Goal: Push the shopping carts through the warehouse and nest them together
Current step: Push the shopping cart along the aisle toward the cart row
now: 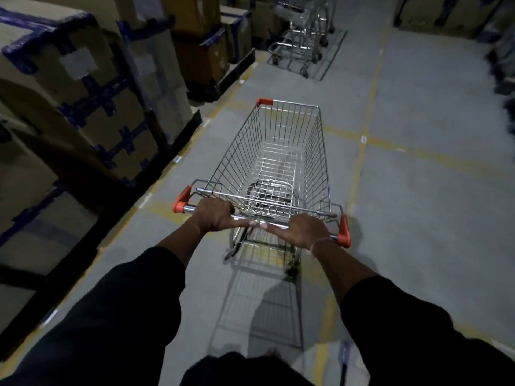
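Along the left side of the aisle stand tall brown cardboard boxes strapped with blue tape, stacked on dark pallets whose edges reach out to the faded yellow floor line. The silver wire shopping cart with orange corner caps rolls on the grey concrete floor just right of that line, empty, its nose pointed up the aisle.

The left hand has its grip clamped on the chrome handle bar, fingers wrapped over the top, near the orange left end cap. The right hand is clamped on the same bar near the right cap, and the 2 thumbs almost meet at the middle.

Far ahead, well apart from this cart, a row of parked silver carts waits — the nesting target, I judge.

What could go wrong: the cart runs near the pallet edges, so a small drift left could catch a front wheel or the basket corner on them and jolt the boxes. The parked row sits slightly right of the cart's present heading; if the approach is not squared up, the basket may strike the rear frame of the last cart instead of sliding inside. Too much speed at contact could shove the whole row forward — the light is dim, which makes the gap hard to judge.
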{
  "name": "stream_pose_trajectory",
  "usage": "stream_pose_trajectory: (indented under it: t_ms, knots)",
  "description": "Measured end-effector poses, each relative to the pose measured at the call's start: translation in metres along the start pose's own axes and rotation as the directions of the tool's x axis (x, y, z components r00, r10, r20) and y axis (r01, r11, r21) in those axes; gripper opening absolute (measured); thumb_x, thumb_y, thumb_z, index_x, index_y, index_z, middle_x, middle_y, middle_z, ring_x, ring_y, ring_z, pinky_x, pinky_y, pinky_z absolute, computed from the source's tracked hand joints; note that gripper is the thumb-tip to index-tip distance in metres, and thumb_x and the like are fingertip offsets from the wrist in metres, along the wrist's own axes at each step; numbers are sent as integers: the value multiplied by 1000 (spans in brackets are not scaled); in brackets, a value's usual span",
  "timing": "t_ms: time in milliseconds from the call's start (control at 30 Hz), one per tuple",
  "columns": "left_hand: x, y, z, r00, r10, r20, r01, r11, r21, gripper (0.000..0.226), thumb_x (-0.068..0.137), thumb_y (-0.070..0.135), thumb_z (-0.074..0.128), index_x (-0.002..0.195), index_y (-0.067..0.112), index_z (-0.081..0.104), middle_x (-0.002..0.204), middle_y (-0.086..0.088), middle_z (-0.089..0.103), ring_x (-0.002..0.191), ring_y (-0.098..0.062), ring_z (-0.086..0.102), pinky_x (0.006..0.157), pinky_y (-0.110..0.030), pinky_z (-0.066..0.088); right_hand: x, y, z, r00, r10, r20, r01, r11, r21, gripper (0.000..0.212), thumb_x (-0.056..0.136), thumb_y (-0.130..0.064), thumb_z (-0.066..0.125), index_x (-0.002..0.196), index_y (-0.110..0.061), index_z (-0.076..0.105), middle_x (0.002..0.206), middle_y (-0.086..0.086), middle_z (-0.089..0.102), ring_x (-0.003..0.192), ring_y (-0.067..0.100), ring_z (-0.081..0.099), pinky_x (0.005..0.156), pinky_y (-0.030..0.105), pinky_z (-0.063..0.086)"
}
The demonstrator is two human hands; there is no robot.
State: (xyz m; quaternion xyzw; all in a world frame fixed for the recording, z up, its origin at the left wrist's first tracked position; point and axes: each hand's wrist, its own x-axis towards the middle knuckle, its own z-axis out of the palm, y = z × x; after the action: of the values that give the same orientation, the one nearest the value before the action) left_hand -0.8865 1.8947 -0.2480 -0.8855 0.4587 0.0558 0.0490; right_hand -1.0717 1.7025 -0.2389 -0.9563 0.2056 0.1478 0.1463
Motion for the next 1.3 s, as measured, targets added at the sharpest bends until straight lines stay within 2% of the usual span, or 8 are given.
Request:
stream_pose_trajectory:
  t_ms: [133, 267, 400, 533, 633, 767, 933, 1300]
  knots:
    - [53, 16, -7, 998, 55, -22, -56, 998, -40, 97, 62, 108, 21, 52, 14, 45, 49, 2, 49, 57, -22, 60, 57, -29, 36, 27, 37, -19, 997, 42, -60, -43, 999, -20, 98, 64, -111, 19, 58, -19, 54, 68, 3, 60, 70, 24, 61, 75, 36, 56]
    - [108, 21, -14, 992, 108, -69, -111, 993, -39, 97, 60, 107, 15, 50, 14, 43, 46, 1, 47, 51, -22, 56, 53, -28, 33, 66, 67, -39, 995, 67, -70, -72, 995, -73, 106, 65, -110, 16, 65, -16, 64, 72, 6, 66, 70, 25, 65, 75, 38, 57]
    - [171, 18, -20, 984, 138, -112, -144, 989, -46, 100, 59, 108, 9, 50, 15, 45, 43, 4, 42, 44, -18, 48, 52, -26, 28, 116, 95, -59, 994, 73, -77, -80, 992, -96, 105, 66, -110, 13, 63, -16, 60, 71, 5, 64, 70, 25, 65, 76, 38, 57]
    - [241, 14, -25, 978, 163, -126, -174, 981, -82, 94, 64, 105, 17, 50, 17, 47, 44, 3, 46, 43, -12, 49, 54, -26, 32, 171, 124, -86, 992, 77, -101, -85, 993, -76, 97, 62, -111, 12, 57, -21, 49, 60, -2, 50, 65, 23, 60, 75, 39, 58]
    - [295, 11, -34, 973, 179, -144, -190, 980, -66, 97, 65, 104, 14, 51, 16, 51, 44, 3, 47, 46, -15, 52, 52, -26, 27, 213, 146, -110, 988, 107, -115, -113, 992, -50, 99, 59, -112, 14, 57, -21, 52, 61, 0, 56, 67, 24, 63, 77, 39, 58]
    - [364, 8, -47, 967, 217, -136, -230, 969, -90, 95, 61, 106, 4, 48, 19, 41, 44, 2, 45, 42, -13, 46, 52, -25, 28, 271, 177, -141, 988, 125, -92, -130, 990, -48, 101, 58, -113, 15, 57, -19, 54, 65, 2, 61, 66, 24, 64, 76, 39, 57]
    - [455, -2, -55, 967, 222, -122, -232, 969, -79, 91, 69, 103, 16, 48, 19, 45, 44, 2, 49, 43, -13, 49, 54, -25, 33, 344, 211, -178, 984, 155, -93, -160, 986, -51, 99, 59, -111, 16, 57, -19, 53, 64, 1, 60, 62, 20, 60, 73, 34, 55]
    - [644, -14, -77, 964, 239, -115, -248, 966, -68, 87, 72, 101, 18, 48, 21, 42, 44, 4, 43, 41, -12, 45, 51, -23, 29, 504, 293, -244, 978, 169, -123, -178, 982, -64, 105, 59, -113, 12, 60, -18, 56, 66, 2, 63, 64, 21, 64, 80, 38, 58]
